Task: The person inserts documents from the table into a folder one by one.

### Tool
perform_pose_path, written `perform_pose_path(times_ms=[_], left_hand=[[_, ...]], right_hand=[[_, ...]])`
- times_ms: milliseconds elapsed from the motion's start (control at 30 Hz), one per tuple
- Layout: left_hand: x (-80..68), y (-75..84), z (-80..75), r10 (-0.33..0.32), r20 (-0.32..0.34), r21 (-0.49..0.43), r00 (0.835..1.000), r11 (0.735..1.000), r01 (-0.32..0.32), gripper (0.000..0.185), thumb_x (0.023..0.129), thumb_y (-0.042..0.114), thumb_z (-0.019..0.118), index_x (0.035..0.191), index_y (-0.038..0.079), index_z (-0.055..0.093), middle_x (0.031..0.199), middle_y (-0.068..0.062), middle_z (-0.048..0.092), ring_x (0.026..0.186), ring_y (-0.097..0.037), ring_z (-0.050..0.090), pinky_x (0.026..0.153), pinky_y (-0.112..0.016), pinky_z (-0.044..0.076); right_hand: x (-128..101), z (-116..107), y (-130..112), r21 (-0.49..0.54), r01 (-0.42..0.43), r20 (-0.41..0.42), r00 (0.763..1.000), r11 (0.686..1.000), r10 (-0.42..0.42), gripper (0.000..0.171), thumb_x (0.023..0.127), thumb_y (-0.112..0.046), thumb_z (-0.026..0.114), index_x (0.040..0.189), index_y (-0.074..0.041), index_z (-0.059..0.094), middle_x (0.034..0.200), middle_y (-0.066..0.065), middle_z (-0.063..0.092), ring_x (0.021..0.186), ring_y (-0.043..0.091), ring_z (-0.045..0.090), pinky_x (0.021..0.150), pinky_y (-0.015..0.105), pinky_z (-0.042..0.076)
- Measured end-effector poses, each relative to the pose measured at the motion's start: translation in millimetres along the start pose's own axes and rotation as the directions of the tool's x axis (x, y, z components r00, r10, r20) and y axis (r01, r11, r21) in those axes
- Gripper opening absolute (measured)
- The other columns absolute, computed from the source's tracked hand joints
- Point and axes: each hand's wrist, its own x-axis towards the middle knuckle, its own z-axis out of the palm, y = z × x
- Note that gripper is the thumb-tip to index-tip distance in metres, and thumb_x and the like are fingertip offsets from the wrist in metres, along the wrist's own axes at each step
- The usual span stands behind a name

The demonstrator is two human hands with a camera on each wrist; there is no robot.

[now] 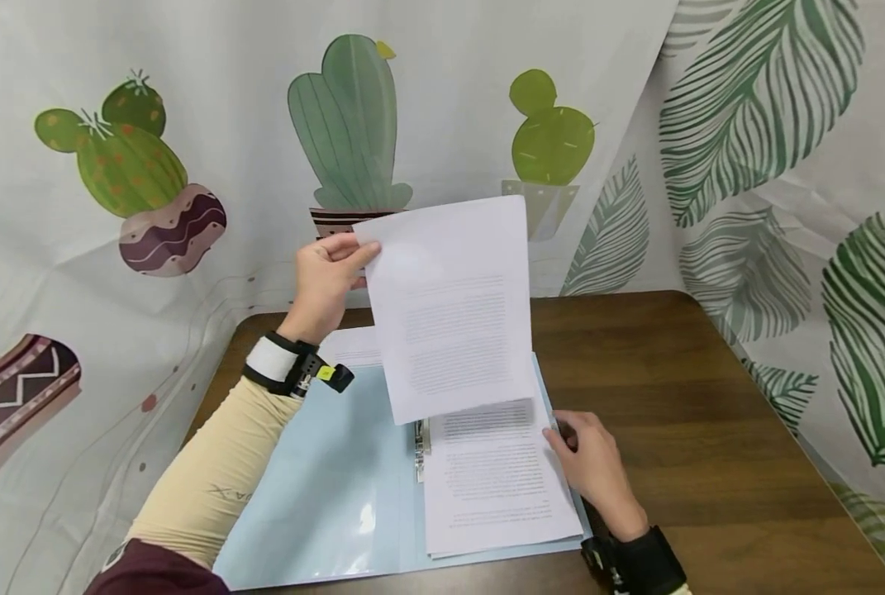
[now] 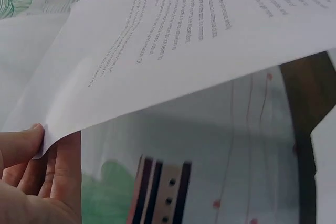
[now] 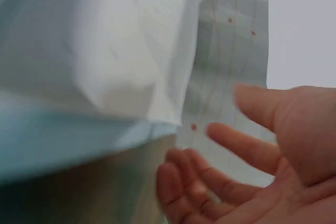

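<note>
My left hand (image 1: 321,285) pinches a printed sheet of paper (image 1: 453,248) by its upper left corner, thumb in front and fingers behind. The sheet is raised above a light blue folder (image 1: 316,487) that lies spread on the table. On the folder's right side rests a stack of printed papers (image 1: 494,496), its upper part hidden by the raised sheet. Metal fastener parts (image 1: 419,463) show along the stack's left edge. My right hand (image 1: 594,467) is beside the stack's right edge; in the right wrist view its relaxed fingers (image 3: 244,148) hold nothing.
More printed paper (image 1: 349,347) shows at the folder's top left, partly behind the raised sheet. The brown wooden table (image 1: 680,430) extends to the right. A white curtain (image 1: 249,83) with cactus prints hangs behind it, and leaf-patterned fabric (image 1: 762,248) hangs along the right.
</note>
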Motion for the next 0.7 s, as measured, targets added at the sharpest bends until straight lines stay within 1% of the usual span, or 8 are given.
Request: perform_pose_path(times_ms=[67, 167, 233, 300, 400, 467, 600, 700], left_hand=[[-5.5, -4.8, 5.0, -0.028, 0.026, -0.001, 0.999, 1.000, 0.028, 0.018, 0.091, 0.010, 0.079, 0.105, -0.001, 0.076, 0.094, -0.006, 0.078, 0.081, -0.016, 0.073, 0.067, -0.029, 0.061], [-13.7, -11.1, 11.0, -0.081, 0.056, 0.001, 0.995, 0.997, 0.081, 0.023, 0.092, 0.011, 0.079, 0.110, -0.002, 0.075, 0.096, -0.006, 0.077, 0.083, -0.017, 0.073, 0.068, -0.030, 0.061], [-18.6, -14.3, 14.3, -0.112, 0.071, 0.002, 0.991, 0.994, 0.112, 0.026, 0.092, 0.011, 0.078, 0.114, -0.003, 0.073, 0.098, -0.005, 0.077, 0.085, -0.017, 0.073, 0.070, -0.030, 0.061], [-22.6, -17.4, 17.4, -0.135, 0.076, 0.005, 0.988, 0.991, 0.135, 0.028, 0.093, 0.011, 0.078, 0.116, -0.004, 0.072, 0.099, -0.005, 0.076, 0.086, -0.017, 0.074, 0.071, -0.031, 0.061], [-27.9, -22.5, 20.8, -0.163, 0.082, -0.021, 0.983, 0.986, 0.165, 0.029, 0.093, 0.010, 0.077, 0.118, -0.005, 0.071, 0.100, -0.007, 0.076, 0.086, -0.019, 0.074, 0.073, -0.033, 0.061], [-31.4, -26.9, 22.8, -0.183, 0.081, -0.034, 0.980, 0.982, 0.186, 0.030, 0.093, 0.010, 0.077, 0.118, -0.006, 0.071, 0.100, -0.008, 0.075, 0.087, -0.019, 0.074, 0.074, -0.034, 0.062], [-37.5, -36.8, 25.6, -0.215, 0.072, -0.042, 0.974, 0.975, 0.218, 0.030, 0.093, 0.010, 0.077, 0.118, -0.005, 0.071, 0.101, -0.008, 0.075, 0.088, -0.019, 0.074, 0.074, -0.032, 0.061], [-41.2, -42.8, 26.8, -0.231, 0.064, -0.038, 0.971, 0.972, 0.233, 0.029, 0.094, 0.010, 0.076, 0.118, -0.005, 0.071, 0.101, -0.008, 0.074, 0.089, -0.020, 0.073, 0.075, -0.033, 0.061]], right_hand=[[4.1, -7.8, -1.3, 0.042, 0.042, -0.071, 0.997, 0.998, -0.038, 0.039, 0.102, -0.021, 0.067, 0.134, 0.001, 0.064, 0.115, 0.021, 0.066, 0.087, 0.028, 0.065, 0.069, 0.038, 0.053], [8.2, -18.8, -6.7, 0.140, 0.110, -0.148, 0.985, 0.984, -0.089, 0.040, 0.105, -0.023, 0.061, 0.139, 0.000, 0.060, 0.119, 0.019, 0.070, 0.098, 0.031, 0.070, 0.080, 0.044, 0.058], [9.3, -24.6, -11.6, 0.231, 0.133, -0.164, 0.982, 0.964, -0.096, 0.042, 0.107, -0.024, 0.057, 0.142, -0.001, 0.057, 0.129, 0.020, 0.068, 0.108, 0.033, 0.071, 0.088, 0.046, 0.057], [9.5, -28.6, -17.2, 0.302, 0.135, -0.163, 0.983, 0.944, -0.088, 0.044, 0.108, -0.025, 0.056, 0.144, -0.001, 0.056, 0.130, 0.020, 0.068, 0.112, 0.034, 0.070, 0.090, 0.038, 0.057], [8.4, -31.0, -23.0, 0.364, 0.095, -0.155, 0.987, 0.927, -0.040, 0.043, 0.106, -0.025, 0.059, 0.143, -0.003, 0.058, 0.125, 0.020, 0.071, 0.108, 0.031, 0.072, 0.084, 0.022, 0.057], [7.1, -31.0, -25.4, 0.377, 0.060, -0.157, 0.988, 0.924, 0.000, 0.041, 0.104, -0.026, 0.062, 0.139, -0.004, 0.062, 0.120, 0.017, 0.073, 0.104, 0.027, 0.073, 0.079, 0.015, 0.055], [3.8, -28.8, -26.2, 0.405, 0.014, -0.168, 0.984, 0.914, 0.060, 0.033, 0.101, -0.022, 0.069, 0.129, -0.005, 0.070, 0.107, 0.013, 0.077, 0.090, 0.019, 0.075, 0.069, 0.017, 0.055], [1.6, -26.9, -25.5, 0.414, 0.006, -0.180, 0.981, 0.910, 0.075, 0.027, 0.098, -0.017, 0.072, 0.122, -0.003, 0.073, 0.101, 0.013, 0.078, 0.082, 0.013, 0.075, 0.065, 0.019, 0.057]])
